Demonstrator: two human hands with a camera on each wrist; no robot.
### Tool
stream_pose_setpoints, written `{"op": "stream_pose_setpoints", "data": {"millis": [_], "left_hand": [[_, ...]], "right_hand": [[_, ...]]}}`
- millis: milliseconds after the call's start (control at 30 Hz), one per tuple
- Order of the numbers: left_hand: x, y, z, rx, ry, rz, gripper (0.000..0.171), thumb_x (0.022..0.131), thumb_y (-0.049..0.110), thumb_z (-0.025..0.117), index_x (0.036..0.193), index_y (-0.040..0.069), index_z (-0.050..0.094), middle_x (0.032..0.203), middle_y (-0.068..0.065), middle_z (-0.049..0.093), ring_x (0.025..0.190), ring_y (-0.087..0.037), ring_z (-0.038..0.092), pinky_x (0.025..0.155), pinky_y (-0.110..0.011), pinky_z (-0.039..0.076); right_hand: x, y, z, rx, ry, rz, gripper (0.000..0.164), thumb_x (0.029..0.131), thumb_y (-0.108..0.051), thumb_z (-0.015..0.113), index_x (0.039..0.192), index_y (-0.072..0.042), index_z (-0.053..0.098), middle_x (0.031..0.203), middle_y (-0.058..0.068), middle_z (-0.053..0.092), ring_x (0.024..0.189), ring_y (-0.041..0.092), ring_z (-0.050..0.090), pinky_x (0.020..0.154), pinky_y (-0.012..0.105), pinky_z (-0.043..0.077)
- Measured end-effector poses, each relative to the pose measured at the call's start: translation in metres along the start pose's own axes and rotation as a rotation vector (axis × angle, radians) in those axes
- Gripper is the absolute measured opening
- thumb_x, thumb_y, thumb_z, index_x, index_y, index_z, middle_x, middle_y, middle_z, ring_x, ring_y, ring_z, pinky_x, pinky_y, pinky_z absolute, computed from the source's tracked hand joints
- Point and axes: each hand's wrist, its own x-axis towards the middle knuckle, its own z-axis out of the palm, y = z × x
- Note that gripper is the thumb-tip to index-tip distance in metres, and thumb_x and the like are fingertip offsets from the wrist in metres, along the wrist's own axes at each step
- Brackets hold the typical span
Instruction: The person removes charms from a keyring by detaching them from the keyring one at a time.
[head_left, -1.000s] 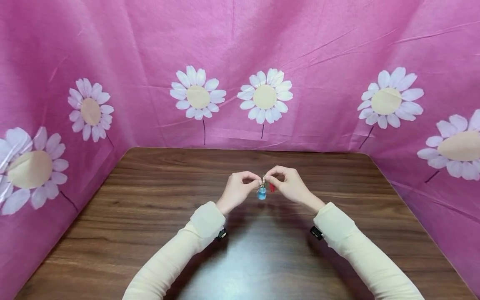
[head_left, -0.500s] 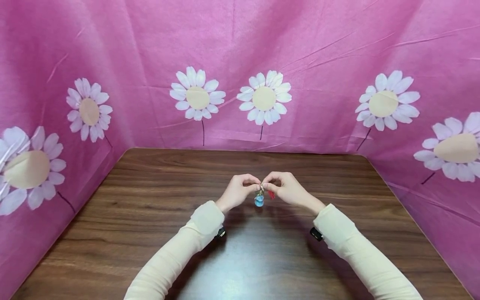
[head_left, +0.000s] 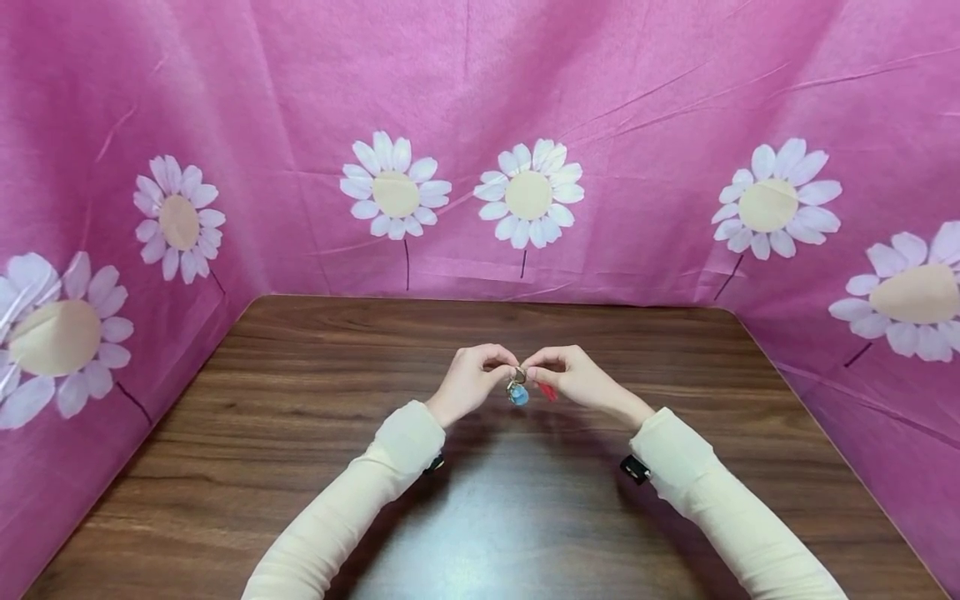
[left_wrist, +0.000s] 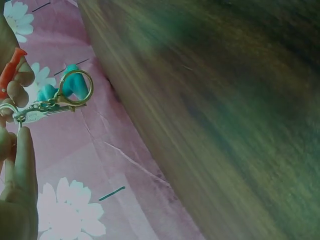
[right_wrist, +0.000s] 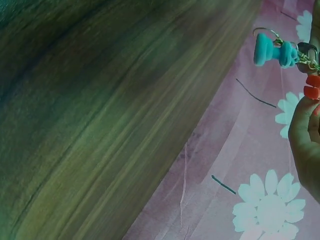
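Observation:
Between both hands hangs a keychain with a turquoise charm point(head_left: 519, 395). My left hand point(head_left: 471, 381) pinches its metal fittings from the left; my right hand point(head_left: 579, 379) pinches from the right, fingertips close to the left ones. A small red piece point(head_left: 550, 392) hangs below the right fingers. In the left wrist view, a gold ring point(left_wrist: 92, 90) stands out beside the charm point(left_wrist: 75, 82), with a flat silvery piece point(left_wrist: 37, 116) near the fingertips. The red piece point(left_wrist: 11, 72) looks stubby there. In the right wrist view, the charm point(right_wrist: 272, 52) hangs on a gold chain point(right_wrist: 306, 61).
Both hands are above a brown wood-grain table point(head_left: 315, 500). Pink cloth point(head_left: 300, 83) with white daisies encloses it at the back and both sides. Small black devices are strapped under both sleeve cuffs.
Both hands have come slightly lower and a little to the left. The charm has swung and turned, and the gold ring now shows more openly between the fingertips.

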Motion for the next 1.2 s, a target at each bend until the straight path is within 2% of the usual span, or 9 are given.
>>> {"op": "stream_pose_setpoints", "data": {"millis": [100, 200, 300, 433, 533, 633, 900, 1067, 1200], "left_hand": [[0.0, 0.004, 0.0, 0.006, -0.018, -0.016, 0.004, 0.082, 0.007, 0.066, 0.085, 0.006, 0.068, 0.084, -0.005, 0.071, 0.078, -0.013, 0.067, 0.069, -0.018, 0.052], [0.0, 0.006, 0.001, 0.014, -0.039, -0.025, 0.005, 0.082, 0.008, 0.067, 0.086, 0.006, 0.067, 0.084, -0.006, 0.071, 0.077, -0.014, 0.067, 0.069, -0.018, 0.052], [0.0, 0.007, 0.0, 0.067, -0.064, -0.015, 0.006, 0.081, 0.01, 0.068, 0.085, 0.006, 0.068, 0.082, -0.005, 0.07, 0.076, -0.013, 0.066, 0.069, -0.018, 0.052], [-0.002, 0.007, 0.0, 0.159, -0.093, 0.019, 0.005, 0.08, 0.013, 0.07, 0.082, 0.008, 0.069, 0.08, -0.002, 0.07, 0.074, -0.01, 0.065, 0.069, -0.021, 0.052], [-0.004, 0.005, 0.001, 0.181, -0.084, 0.044, 0.004, 0.08, 0.012, 0.069, 0.082, 0.009, 0.069, 0.08, -0.001, 0.07, 0.074, -0.011, 0.065, 0.07, -0.024, 0.053], [-0.005, 0.005, 0.001, 0.18, -0.045, 0.064, 0.004, 0.08, 0.012, 0.069, 0.081, 0.008, 0.068, 0.08, -0.001, 0.069, 0.074, -0.012, 0.065, 0.069, -0.024, 0.053], [-0.005, -0.002, 0.003, 0.085, 0.061, 0.045, 0.004, 0.077, 0.006, 0.069, 0.08, 0.006, 0.067, 0.076, -0.003, 0.069, 0.072, -0.013, 0.065, 0.067, -0.019, 0.051], [-0.005, -0.004, 0.001, -0.033, 0.119, 0.005, 0.005, 0.077, 0.002, 0.068, 0.077, 0.006, 0.066, 0.072, -0.005, 0.069, 0.067, -0.012, 0.063, 0.062, -0.019, 0.05], [-0.005, -0.004, -0.001, -0.124, 0.128, -0.053, 0.003, 0.077, 0.002, 0.069, 0.079, 0.003, 0.066, 0.072, -0.009, 0.068, 0.065, -0.019, 0.062, 0.058, -0.018, 0.045]], "right_hand": [[-0.002, 0.0, 0.0, -0.025, -0.002, 0.004, 0.014, 0.089, -0.014, 0.059, 0.096, -0.006, 0.068, 0.055, 0.005, 0.049, 0.048, 0.015, 0.047, 0.048, 0.024, 0.039], [-0.003, -0.003, 0.0, -0.076, 0.03, 0.019, 0.011, 0.087, -0.014, 0.061, 0.091, -0.009, 0.069, 0.052, 0.003, 0.049, 0.047, 0.014, 0.046, 0.046, 0.022, 0.037], [-0.004, -0.004, 0.002, -0.128, 0.06, 0.028, 0.007, 0.085, -0.012, 0.063, 0.085, -0.01, 0.069, 0.053, 0.004, 0.052, 0.048, 0.013, 0.048, 0.045, 0.022, 0.037], [-0.005, -0.006, 0.004, -0.167, 0.062, 0.039, 0.006, 0.085, -0.011, 0.064, 0.083, -0.011, 0.069, 0.064, 0.01, 0.062, 0.052, 0.015, 0.053, 0.047, 0.024, 0.043], [-0.006, -0.007, 0.005, -0.192, 0.059, 0.04, 0.006, 0.085, -0.011, 0.064, 0.083, -0.011, 0.069, 0.067, 0.013, 0.064, 0.053, 0.015, 0.054, 0.049, 0.025, 0.045], [-0.006, -0.009, 0.005, -0.234, 0.073, 0.029, 0.006, 0.084, -0.012, 0.064, 0.083, -0.011, 0.069, 0.062, 0.007, 0.061, 0.051, 0.013, 0.052, 0.048, 0.024, 0.044], [-0.002, -0.016, 0.007, -0.463, 0.169, -0.11, 0.004, 0.082, -0.013, 0.067, 0.081, -0.011, 0.07, 0.071, -0.002, 0.068, 0.06, 0.003, 0.05, 0.056, 0.02, 0.042], [0.0, -0.018, 0.008, -0.466, 0.192, -0.114, 0.005, 0.082, -0.014, 0.067, 0.081, -0.01, 0.069, 0.072, 0.0, 0.068, 0.061, 0.005, 0.051, 0.057, 0.021, 0.043], [0.002, -0.018, 0.009, -0.443, 0.21, -0.124, 0.005, 0.082, -0.013, 0.067, 0.081, -0.009, 0.07, 0.072, 0.001, 0.068, 0.06, 0.005, 0.052, 0.056, 0.021, 0.043]]}}
